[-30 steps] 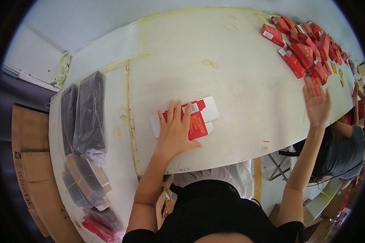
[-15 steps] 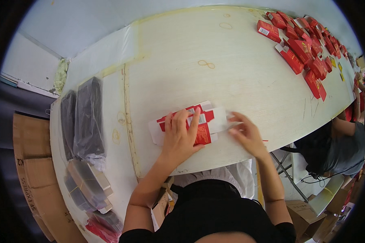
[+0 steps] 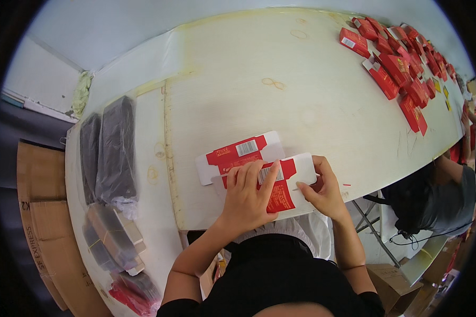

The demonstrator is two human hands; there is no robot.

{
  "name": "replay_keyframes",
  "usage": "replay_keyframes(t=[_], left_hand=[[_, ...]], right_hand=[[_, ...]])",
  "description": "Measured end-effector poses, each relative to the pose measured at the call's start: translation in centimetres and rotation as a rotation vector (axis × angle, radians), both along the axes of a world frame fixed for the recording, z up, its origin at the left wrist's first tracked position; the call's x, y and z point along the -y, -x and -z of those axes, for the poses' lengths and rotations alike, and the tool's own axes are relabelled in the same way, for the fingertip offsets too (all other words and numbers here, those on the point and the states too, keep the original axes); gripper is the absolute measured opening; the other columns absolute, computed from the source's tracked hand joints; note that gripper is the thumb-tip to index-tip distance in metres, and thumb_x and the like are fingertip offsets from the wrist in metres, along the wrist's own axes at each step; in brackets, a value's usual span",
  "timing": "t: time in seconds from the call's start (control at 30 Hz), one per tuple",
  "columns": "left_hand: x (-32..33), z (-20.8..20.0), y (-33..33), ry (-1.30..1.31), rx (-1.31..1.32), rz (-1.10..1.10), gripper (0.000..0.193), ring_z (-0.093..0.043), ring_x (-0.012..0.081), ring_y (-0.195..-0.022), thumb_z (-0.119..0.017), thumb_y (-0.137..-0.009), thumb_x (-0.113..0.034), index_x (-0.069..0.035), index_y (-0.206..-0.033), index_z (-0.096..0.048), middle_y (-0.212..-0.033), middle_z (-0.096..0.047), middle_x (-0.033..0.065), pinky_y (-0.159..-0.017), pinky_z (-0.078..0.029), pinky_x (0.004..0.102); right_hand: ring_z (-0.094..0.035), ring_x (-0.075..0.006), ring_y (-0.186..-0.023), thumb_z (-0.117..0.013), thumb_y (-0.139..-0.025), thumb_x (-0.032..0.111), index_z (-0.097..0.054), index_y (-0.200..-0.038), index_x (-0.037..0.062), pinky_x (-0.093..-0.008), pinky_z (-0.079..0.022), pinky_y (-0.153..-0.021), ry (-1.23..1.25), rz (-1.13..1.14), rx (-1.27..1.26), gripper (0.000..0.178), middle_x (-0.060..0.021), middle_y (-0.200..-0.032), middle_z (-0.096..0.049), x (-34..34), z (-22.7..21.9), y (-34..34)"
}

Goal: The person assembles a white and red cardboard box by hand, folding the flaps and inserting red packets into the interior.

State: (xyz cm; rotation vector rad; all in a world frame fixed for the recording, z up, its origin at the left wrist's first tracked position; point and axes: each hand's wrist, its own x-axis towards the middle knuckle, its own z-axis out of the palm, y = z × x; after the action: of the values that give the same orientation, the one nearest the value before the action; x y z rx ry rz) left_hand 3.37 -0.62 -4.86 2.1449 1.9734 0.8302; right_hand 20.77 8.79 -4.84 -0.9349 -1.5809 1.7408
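Note:
A flattened red-and-white carton (image 3: 279,199) is between my hands near the table's front edge, with a barcode on its red face. My left hand (image 3: 246,193) lies across its left part, fingers stretched over the top and thumb at the near edge, gripping it. At the carton's right end, my right hand (image 3: 325,190) pinches the white flap (image 3: 303,171), thumb in front and fingers behind. Just beyond lies another flat red-and-white carton (image 3: 237,151), partly covered by the first and by my left fingers.
Several folded red boxes (image 3: 394,68) are heaped at the far right of the white table (image 3: 222,100). Dark plastic-wrapped bundles (image 3: 117,150) and banded grey pieces (image 3: 107,238) lie on the left. Brown cardboard (image 3: 42,211) stands beyond the left edge. Another person (image 3: 449,190) sits at the right.
The upper carton has come off the one beneath, toward me and to the right, with my left hand on it. My right hand has closed on its right flap.

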Motion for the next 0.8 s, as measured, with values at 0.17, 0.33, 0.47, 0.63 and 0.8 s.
replay_keyframes(t=[0.17, 0.33, 0.47, 0.63, 0.8], left_hand=[[0.0, -1.0, 0.1, 0.021, 0.046, 0.062, 0.093, -0.054, 0.0257, -0.102, -0.082, -0.054, -0.032, -0.006, -0.134, -0.042, -0.112, -0.053, 0.0115, -0.086, -0.042, 0.0401], [0.1, -2.0, -0.7, 0.063, 0.378, 0.080, 0.093, -0.063, 0.0221, -0.075, -0.082, -0.056, -0.037, -0.008, -0.135, -0.042, -0.092, -0.061, 0.0076, -0.061, -0.050, 0.0314], [-0.2, -1.4, -1.3, 0.061, 0.357, 0.099, 0.090, -0.061, 0.0215, -0.066, -0.081, -0.058, -0.043, -0.014, -0.134, -0.044, -0.084, -0.058, 0.0065, -0.057, -0.049, 0.0306], [-0.5, -1.3, -1.9, 0.174, 0.286, 0.142, 0.081, -0.059, 0.0224, -0.062, -0.080, -0.057, -0.046, -0.019, -0.127, -0.051, -0.078, -0.054, 0.0082, -0.055, -0.048, 0.0311], [-1.1, -0.9, -2.5, 0.203, 0.246, 0.147, 0.074, -0.060, 0.0248, -0.068, -0.080, -0.055, -0.041, -0.013, -0.118, -0.053, -0.083, -0.054, 0.0107, -0.056, -0.048, 0.0334]], right_hand=[[-0.057, -0.0136, -0.094, -0.061, -0.082, 0.001, -0.047, -0.117, -0.0041, -0.0267, -0.049, -0.077, -0.141, -0.133, 0.220, 0.038, -0.0098, -0.103, -0.058, -0.6, 0.1, -1.6], [-0.053, -0.0149, -0.100, -0.057, -0.086, 0.018, -0.050, -0.114, -0.0043, -0.0294, -0.041, -0.089, -0.174, 0.068, -0.194, 0.036, -0.0097, -0.105, -0.058, 1.1, 1.9, -2.4], [-0.053, -0.0142, -0.096, -0.057, -0.086, 0.018, -0.051, -0.113, -0.0040, -0.0287, -0.042, -0.086, -0.152, 0.269, -0.079, 0.035, -0.0086, -0.101, -0.057, 2.8, 2.3, -1.9], [-0.054, -0.0185, -0.103, -0.056, -0.088, 0.018, -0.045, -0.125, -0.0041, -0.0322, -0.040, -0.093, -0.190, 0.244, 0.156, 0.045, -0.0136, -0.113, -0.058, 3.3, 1.0, -1.5], [-0.047, -0.0350, -0.122, -0.054, -0.086, 0.017, -0.024, -0.142, -0.0019, -0.0388, -0.035, -0.102, -0.290, -0.142, 0.157, 0.067, -0.0248, -0.130, -0.047, 3.3, 0.8, -1.4]])
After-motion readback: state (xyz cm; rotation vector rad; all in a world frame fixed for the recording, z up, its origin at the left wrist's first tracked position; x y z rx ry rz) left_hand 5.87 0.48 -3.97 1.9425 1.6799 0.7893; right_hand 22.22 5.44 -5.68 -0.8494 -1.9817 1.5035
